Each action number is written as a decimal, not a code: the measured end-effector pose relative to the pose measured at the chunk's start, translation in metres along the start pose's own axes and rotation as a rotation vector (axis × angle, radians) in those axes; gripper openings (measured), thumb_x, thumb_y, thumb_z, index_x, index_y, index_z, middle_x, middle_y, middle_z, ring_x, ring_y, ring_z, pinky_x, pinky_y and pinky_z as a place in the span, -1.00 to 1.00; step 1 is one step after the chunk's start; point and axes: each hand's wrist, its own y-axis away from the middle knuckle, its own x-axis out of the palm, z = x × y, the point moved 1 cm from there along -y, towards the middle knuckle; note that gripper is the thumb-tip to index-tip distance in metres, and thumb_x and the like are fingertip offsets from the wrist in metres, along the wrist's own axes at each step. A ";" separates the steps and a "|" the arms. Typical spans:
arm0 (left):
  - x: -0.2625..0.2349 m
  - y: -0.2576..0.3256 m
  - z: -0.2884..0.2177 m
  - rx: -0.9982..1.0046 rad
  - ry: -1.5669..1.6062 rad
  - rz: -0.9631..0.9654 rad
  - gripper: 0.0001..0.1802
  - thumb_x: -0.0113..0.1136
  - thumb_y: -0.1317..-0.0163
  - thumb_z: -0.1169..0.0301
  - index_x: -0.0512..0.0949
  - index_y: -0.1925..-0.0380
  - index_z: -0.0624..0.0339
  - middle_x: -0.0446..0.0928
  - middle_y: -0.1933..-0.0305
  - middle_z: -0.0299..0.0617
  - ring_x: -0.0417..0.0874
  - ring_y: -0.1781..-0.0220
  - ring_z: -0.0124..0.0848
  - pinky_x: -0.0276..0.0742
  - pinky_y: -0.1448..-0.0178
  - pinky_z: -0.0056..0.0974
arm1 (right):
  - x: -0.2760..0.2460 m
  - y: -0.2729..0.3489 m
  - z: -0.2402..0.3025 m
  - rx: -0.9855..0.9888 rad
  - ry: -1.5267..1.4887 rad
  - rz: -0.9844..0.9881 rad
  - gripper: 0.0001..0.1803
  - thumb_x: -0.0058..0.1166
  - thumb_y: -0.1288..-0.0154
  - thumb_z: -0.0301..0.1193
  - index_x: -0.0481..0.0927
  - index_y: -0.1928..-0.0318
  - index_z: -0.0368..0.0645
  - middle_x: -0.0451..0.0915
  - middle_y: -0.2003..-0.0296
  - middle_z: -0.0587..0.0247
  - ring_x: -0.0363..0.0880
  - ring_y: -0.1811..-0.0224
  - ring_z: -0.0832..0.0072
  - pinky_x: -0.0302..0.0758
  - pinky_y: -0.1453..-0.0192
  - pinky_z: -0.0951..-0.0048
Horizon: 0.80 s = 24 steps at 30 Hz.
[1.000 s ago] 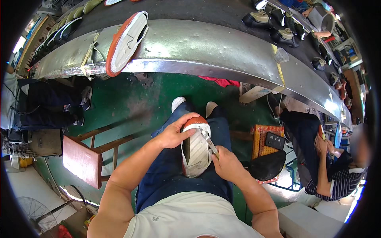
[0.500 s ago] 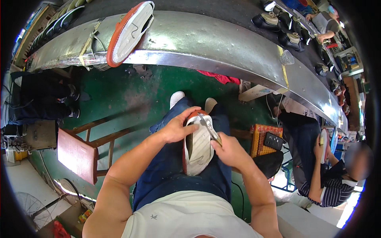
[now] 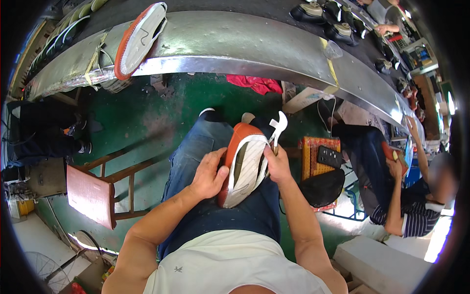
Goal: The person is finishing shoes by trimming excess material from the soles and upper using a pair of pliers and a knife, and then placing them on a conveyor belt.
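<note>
A shoe (image 3: 250,161) with a white upper and a brown-orange sole edge is tilted over my lap, its toe pointing away from me. My left hand (image 3: 211,172) grips its left side, with the thumb and fingers against the brown edge. In my right hand (image 3: 278,165) is a pair of metal pincers (image 3: 279,126), the bright curved head sticking up beyond the fist, beside the toe. The right thumb and fingertips also touch the shoe's right edge. Part of the pincers' handles is hidden by the hand.
A metal-edged workbench (image 3: 220,39) runs across the far side, with another brown-and-white shoe (image 3: 141,41) on its edge. Dark shoes (image 3: 308,13) stand at the far right. A wooden stool (image 3: 90,196) is at left. A seated co-worker (image 3: 406,210) at right holds a shoe.
The pincers have come off the shoe's toe and swung upright in my right hand. The shoe has turned, showing more brown side, and my left hand has slid from the toe to its left side.
</note>
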 end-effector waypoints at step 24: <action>0.000 -0.061 0.008 -0.767 0.215 0.354 -0.83 0.30 -0.23 0.38 0.64 0.45 0.26 0.64 0.39 -0.26 0.63 0.38 -0.47 0.57 0.33 -0.28 | -0.026 0.064 0.033 -0.025 0.106 0.077 -0.63 0.13 -0.53 -0.27 0.52 -0.17 -0.24 0.61 0.10 0.40 0.54 0.09 0.62 0.50 -0.05 0.47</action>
